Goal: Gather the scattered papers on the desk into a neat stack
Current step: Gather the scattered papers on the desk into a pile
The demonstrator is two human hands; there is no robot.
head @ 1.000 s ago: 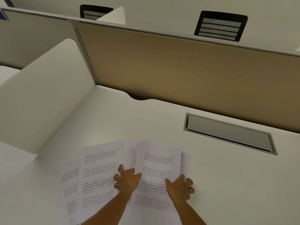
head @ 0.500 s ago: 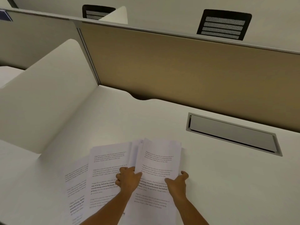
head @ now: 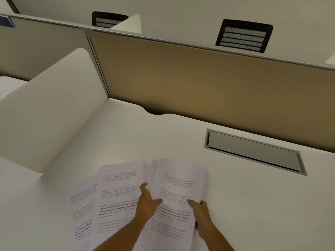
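On the white tabletop [head: 253,196], at 6 o'clock in the view, a thick bundle of printed papers [head: 179,189] is held between both hands. The left hand [head: 147,203] presses its fingers against the bundle's left edge, thumb lying across the top sheet, clamped on the papers. The right hand [head: 200,213] grips the bundle's right edge at 4 o'clock of the bundle, thumb on top and fingers curled beneath, also closed on it. Looser sheets [head: 116,194] fan out at 9 o'clock of the left hand, overlapping, flat on the tabletop. A grey cable hatch [head: 253,153] sits at 2 o'clock of the bundle, well apart
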